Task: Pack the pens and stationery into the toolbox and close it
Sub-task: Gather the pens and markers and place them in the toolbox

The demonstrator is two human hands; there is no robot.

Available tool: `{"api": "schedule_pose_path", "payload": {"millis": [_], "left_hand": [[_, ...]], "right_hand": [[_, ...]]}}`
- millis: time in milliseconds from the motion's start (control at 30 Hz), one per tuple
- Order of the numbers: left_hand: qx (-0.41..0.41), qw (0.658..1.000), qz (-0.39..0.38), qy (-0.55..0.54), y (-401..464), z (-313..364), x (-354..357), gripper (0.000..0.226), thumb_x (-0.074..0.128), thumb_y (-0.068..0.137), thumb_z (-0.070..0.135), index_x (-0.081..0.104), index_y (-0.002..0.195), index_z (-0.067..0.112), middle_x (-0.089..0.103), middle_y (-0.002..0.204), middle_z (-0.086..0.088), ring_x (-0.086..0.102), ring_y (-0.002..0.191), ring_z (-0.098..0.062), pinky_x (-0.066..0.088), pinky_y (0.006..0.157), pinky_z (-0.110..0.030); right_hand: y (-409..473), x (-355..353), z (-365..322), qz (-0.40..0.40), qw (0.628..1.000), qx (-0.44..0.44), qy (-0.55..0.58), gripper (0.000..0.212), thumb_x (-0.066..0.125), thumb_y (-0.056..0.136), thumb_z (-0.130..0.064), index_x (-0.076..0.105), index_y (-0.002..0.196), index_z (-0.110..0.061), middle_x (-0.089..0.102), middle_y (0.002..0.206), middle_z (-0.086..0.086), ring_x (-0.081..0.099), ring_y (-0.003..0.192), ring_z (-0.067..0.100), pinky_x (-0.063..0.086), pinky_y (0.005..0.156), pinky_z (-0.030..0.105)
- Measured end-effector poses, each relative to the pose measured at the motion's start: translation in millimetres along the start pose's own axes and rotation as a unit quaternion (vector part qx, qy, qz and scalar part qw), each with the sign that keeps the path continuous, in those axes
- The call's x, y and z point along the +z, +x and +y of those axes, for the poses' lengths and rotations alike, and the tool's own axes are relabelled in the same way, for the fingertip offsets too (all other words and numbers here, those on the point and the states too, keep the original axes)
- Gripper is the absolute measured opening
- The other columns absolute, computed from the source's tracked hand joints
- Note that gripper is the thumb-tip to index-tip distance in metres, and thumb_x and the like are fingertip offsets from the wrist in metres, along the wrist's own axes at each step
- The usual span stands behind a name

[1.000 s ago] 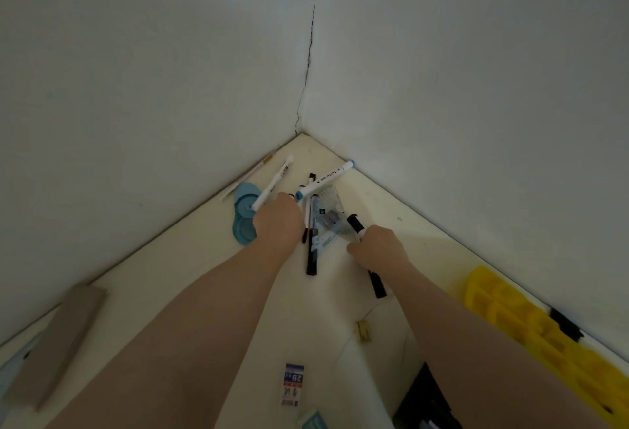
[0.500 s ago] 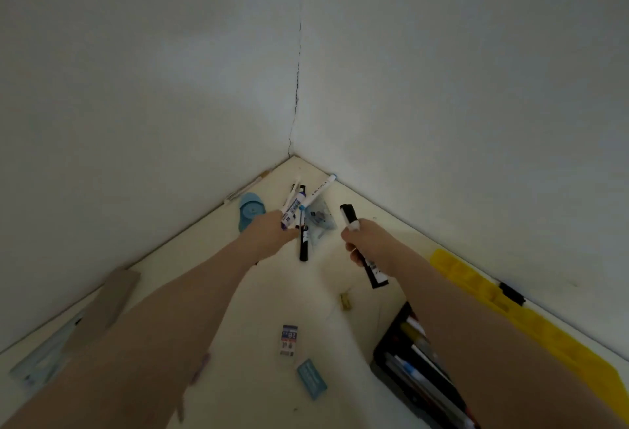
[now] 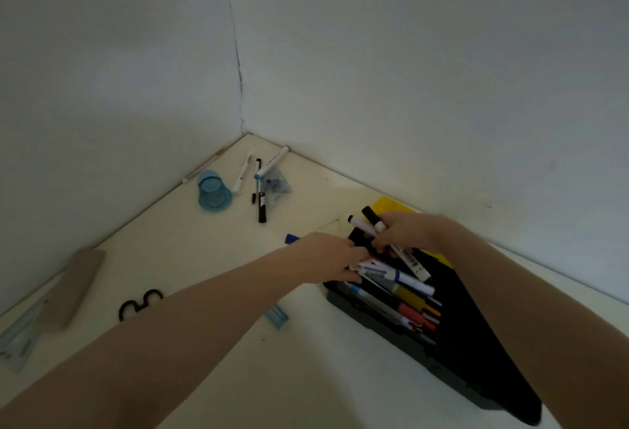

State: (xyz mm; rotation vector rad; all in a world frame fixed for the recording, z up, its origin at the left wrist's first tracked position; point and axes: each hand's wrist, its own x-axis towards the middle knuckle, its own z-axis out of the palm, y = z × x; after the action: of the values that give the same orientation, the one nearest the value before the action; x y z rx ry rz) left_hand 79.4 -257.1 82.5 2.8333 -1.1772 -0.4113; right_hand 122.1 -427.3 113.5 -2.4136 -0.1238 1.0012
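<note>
Corner bench (image 3: 306,377), loading pens into toolbox (image 3: 476,343).
Right hand (image 3: 405,231) gripping two markers (image 3: 381,234) over toolbox, long axes slanting across it; left hand (image 3: 326,255) closing on pens (image 3: 384,270) at its rim; loose pens (image 3: 262,190) lying far-left, nearer left hand.

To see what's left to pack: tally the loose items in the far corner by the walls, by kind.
Pens and markers: 4
Thin stick against the wall: 1
Blue cup: 1
Clear triangle: 1
Total: 7
</note>
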Motion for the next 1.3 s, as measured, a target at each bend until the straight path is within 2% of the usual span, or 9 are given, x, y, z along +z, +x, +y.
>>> {"api": "schedule_pose_path", "payload": {"millis": [133, 367, 533, 700, 800, 933, 1000, 1167, 1300], "left_hand": [[0.075, 0.996, -0.026, -0.032, 16.5, 34.4, 7.0, 0.048, 0.050, 0.092, 0.040, 0.044, 0.133, 0.016, 0.049, 0.131, -0.009, 0.053, 0.111, -0.026, 0.046, 0.084, -0.038], [0.061, 0.997, -0.012, -0.040, 30.3, 41.2, 22.0, 0.053, 0.058, 0.087, 0.038, 0.042, 0.135, 0.020, 0.044, 0.137, -0.003, 0.037, 0.127, -0.022, 0.029, 0.102, -0.037], [-0.017, 0.998, 0.059, 0.006, 17.3, 23.7, 26.0, 0.047, 0.054, 0.087, 0.044, 0.046, 0.129, 0.026, 0.042, 0.134, 0.003, 0.031, 0.128, -0.017, 0.017, 0.103, -0.034], [-0.034, 0.998, 0.047, -0.028, 3.5, 6.3, 21.1, 0.033, 0.050, 0.092, 0.033, 0.054, 0.122, 0.020, 0.053, 0.123, -0.001, 0.047, 0.115, -0.020, 0.032, 0.094, -0.031], [-0.045, 0.998, 0.044, -0.014, -0.1, 7.0, 22.4, 0.031, 0.046, 0.093, 0.034, 0.055, 0.122, 0.027, 0.056, 0.124, 0.006, 0.044, 0.118, -0.016, 0.026, 0.098, -0.031], [-0.032, 0.998, 0.045, 0.001, 4.5, 17.9, 20.2, 0.032, 0.044, 0.093, 0.039, 0.057, 0.121, 0.030, 0.060, 0.121, 0.009, 0.043, 0.116, -0.016, 0.024, 0.097, -0.032], [-0.028, 0.998, 0.053, -0.009, 9.2, 21.1, 22.0, 0.032, 0.044, 0.093, 0.040, 0.058, 0.120, 0.030, 0.063, 0.117, 0.007, 0.045, 0.113, -0.017, 0.025, 0.095, -0.030], [-0.050, 0.996, 0.067, 0.034, 18.6, 23.2, 28.3, 0.036, 0.042, 0.093, 0.045, 0.064, 0.115, 0.027, 0.059, 0.116, 0.004, 0.041, 0.112, -0.018, 0.029, 0.094, -0.032], [-0.064, 0.991, 0.090, 0.071, 22.9, 22.5, 28.3, 0.039, 0.048, 0.089, 0.047, 0.060, 0.116, 0.021, 0.051, 0.119, 0.000, 0.040, 0.116, -0.020, 0.029, 0.097, -0.034]], "right_hand": [[-14.8, 12.5, 15.7, -0.034, 0.989, 0.023, -0.145, 0.028, 0.055, 0.085, -0.017, 0.054, 0.111, -0.009, 0.061, 0.107, 0.010, 0.060, 0.099, 0.027, 0.048, 0.086, 0.039], [-21.1, 23.4, 32.5, 0.040, 0.991, 0.000, -0.127, 0.013, 0.048, 0.090, -0.012, 0.053, 0.098, -0.003, 0.056, 0.085, 0.008, 0.048, 0.075, 0.018, 0.033, 0.057, 0.023], [-8.5, 34.2, 37.4, 0.040, 0.989, -0.008, -0.140, 0.023, 0.048, 0.091, -0.016, 0.053, 0.111, -0.006, 0.062, 0.109, 0.014, 0.057, 0.093, 0.027, 0.044, 0.076, 0.033], [4.2, 46.7, 31.2, 0.071, 0.984, -0.022, -0.162, 0.011, 0.040, 0.096, -0.012, 0.046, 0.104, -0.008, 0.049, 0.089, 0.005, 0.046, 0.080, 0.018, 0.031, 0.055, 0.023], [7.2, 48.5, 25.9, 0.103, 0.982, -0.052, -0.149, 0.022, 0.042, 0.098, -0.017, 0.043, 0.118, -0.006, 0.052, 0.083, 0.000, 0.046, 0.069, 0.013, 0.031, 0.052, 0.020], [0.9, 44.5, 28.9, 0.129, 0.973, -0.094, -0.166, 0.044, 0.039, 0.099, -0.019, 0.033, 0.142, -0.011, 0.053, 0.134, 0.011, 0.053, 0.115, 0.024, 0.043, 0.090, 0.029], [-5.3, 40.0, 34.7, 0.126, 0.972, -0.099, -0.172, 0.044, 0.036, 0.100, -0.019, 0.033, 0.143, -0.014, 0.048, 0.141, 0.009, 0.049, 0.123, 0.024, 0.039, 0.096, 0.029], [-20.3, 34.2, 58.8, 0.082, 0.974, -0.054, -0.202, 0.037, 0.032, 0.101, -0.024, 0.044, 0.135, -0.016, 0.052, 0.135, 0.007, 0.050, 0.119, 0.024, 0.042, 0.098, 0.034], [-29.2, 43.0, 75.5, 0.061, 0.975, -0.061, -0.204, 0.025, 0.036, 0.100, -0.028, 0.047, 0.120, -0.018, 0.056, 0.104, 0.003, 0.055, 0.101, 0.026, 0.046, 0.084, 0.035]]}}
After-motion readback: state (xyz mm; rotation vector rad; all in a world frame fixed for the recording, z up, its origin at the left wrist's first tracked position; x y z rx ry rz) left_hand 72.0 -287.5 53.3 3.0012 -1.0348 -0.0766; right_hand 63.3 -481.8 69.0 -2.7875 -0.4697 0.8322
